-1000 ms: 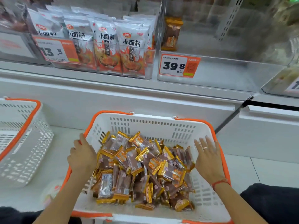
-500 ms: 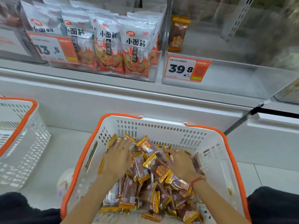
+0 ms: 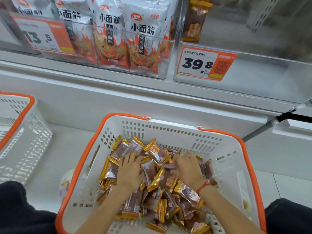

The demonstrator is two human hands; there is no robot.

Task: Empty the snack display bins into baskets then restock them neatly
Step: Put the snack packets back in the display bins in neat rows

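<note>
The gold-and-brown snack packets (image 3: 152, 176) are found heaped loose in the white basket (image 3: 224, 159) with the orange rim, set on the floor directly below the display shelf. Both hands are sunk into the heap: the left hand (image 3: 129, 169) is laid on the packets with fingers spread, and the right hand (image 3: 186, 168) is bent over them. Whether either has closed on a packet cannot be told, the fingertips being blurred and partly buried.

The clear bin (image 3: 263, 73) behind the 39.8 price tag (image 3: 205, 64) is judged almost emptied; a single packet (image 3: 194, 22) is seen upright at its back left. The neighbouring bin of white noodle-snack bags (image 3: 141, 43) is full. A second basket (image 3: 22, 132) is noted to the left, well apart. The emptying of this bin is judged largely done; restocking remains.

Against the frame of one second ago, the hands have been moved from the basket's side walls to the middle of the heap.
</note>
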